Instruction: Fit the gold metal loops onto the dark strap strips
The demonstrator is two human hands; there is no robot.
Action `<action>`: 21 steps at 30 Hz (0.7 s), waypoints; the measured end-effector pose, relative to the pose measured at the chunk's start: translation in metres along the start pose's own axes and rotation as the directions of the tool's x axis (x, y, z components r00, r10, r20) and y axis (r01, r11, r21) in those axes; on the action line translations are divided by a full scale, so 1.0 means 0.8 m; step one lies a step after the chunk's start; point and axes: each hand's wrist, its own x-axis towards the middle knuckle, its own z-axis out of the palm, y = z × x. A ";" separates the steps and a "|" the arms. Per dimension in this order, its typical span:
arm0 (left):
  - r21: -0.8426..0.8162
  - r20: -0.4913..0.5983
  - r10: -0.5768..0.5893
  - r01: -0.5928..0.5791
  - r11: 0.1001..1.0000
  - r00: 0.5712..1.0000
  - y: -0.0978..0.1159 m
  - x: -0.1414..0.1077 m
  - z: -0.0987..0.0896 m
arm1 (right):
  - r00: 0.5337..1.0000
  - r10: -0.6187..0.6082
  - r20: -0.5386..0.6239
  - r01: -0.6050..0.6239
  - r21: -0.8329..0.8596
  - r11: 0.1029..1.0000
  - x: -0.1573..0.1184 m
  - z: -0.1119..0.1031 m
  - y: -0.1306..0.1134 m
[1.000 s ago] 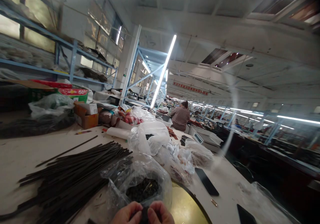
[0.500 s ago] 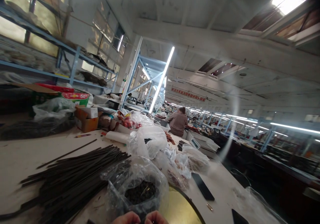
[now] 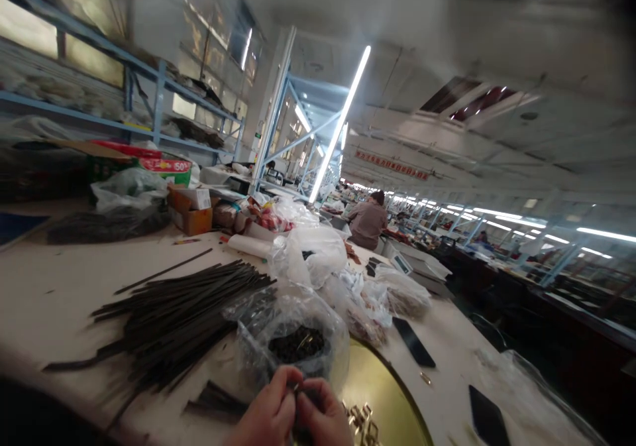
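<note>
1. Head view, progress: on my feed, fingers of the left hand [image 3: 271,407] and right hand [image 3: 324,411] pinch a small dark piece [image 3: 297,389] before the clear bag [image 3: 336,348]; I judge it unfinished. Bagged dark pieces [image 3: 288,346] may be done; dark strips [image 3: 183,310] on the counter [image 3: 54,280] and metal loops [image 3: 366,422] on the golden tray [image 3: 385,373] seem left.
2. Head view, change: against half a second ago, both hands show higher, and the loops have come into sight.
</note>
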 end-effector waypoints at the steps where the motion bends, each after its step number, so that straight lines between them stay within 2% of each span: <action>1: -0.012 -0.018 -0.013 0.013 1.000 1.000 0.002 -0.004 0.002 | 0.999 -0.019 -0.026 0.018 -0.049 0.999 -0.008 0.003 -0.005; 5: -0.019 0.007 0.000 0.000 1.000 1.000 0.014 -0.011 0.000 | 0.995 -0.084 -0.058 0.073 -0.171 0.983 -0.029 0.005 -0.024; 8: -0.017 0.103 0.022 -0.020 1.000 0.994 0.019 -0.012 -0.005 | 0.996 -0.003 -0.091 -0.007 -0.115 0.993 -0.034 0.000 -0.027; 10: -0.007 0.165 0.049 -0.049 0.999 0.985 0.022 -0.015 -0.008 | 0.991 0.093 -0.095 -0.093 0.003 0.996 -0.035 -0.001 -0.027; 13: -0.001 0.213 0.079 -0.080 0.997 0.974 0.024 -0.018 -0.009 | 0.970 0.235 0.069 -0.244 0.205 0.948 -0.038 0.002 -0.027; 15: 0.000 0.220 0.090 -0.092 0.996 0.971 0.024 -0.018 -0.008 | 0.938 0.281 0.204 -0.329 0.264 0.907 -0.041 0.005 -0.028; 16: -0.001 0.219 0.092 -0.094 0.996 0.971 0.023 -0.018 -0.008 | 0.930 0.285 0.233 -0.343 0.269 0.900 -0.044 0.007 -0.028; 18: -0.008 0.221 0.086 -0.086 0.996 0.971 0.019 -0.017 -0.007 | 0.941 0.274 0.198 -0.316 0.234 0.919 -0.050 0.009 -0.026; 21: -0.012 0.193 0.024 -0.022 1.000 0.981 0.008 -0.016 -0.005 | 0.981 0.186 0.060 -0.188 0.044 0.981 -0.059 0.010 -0.022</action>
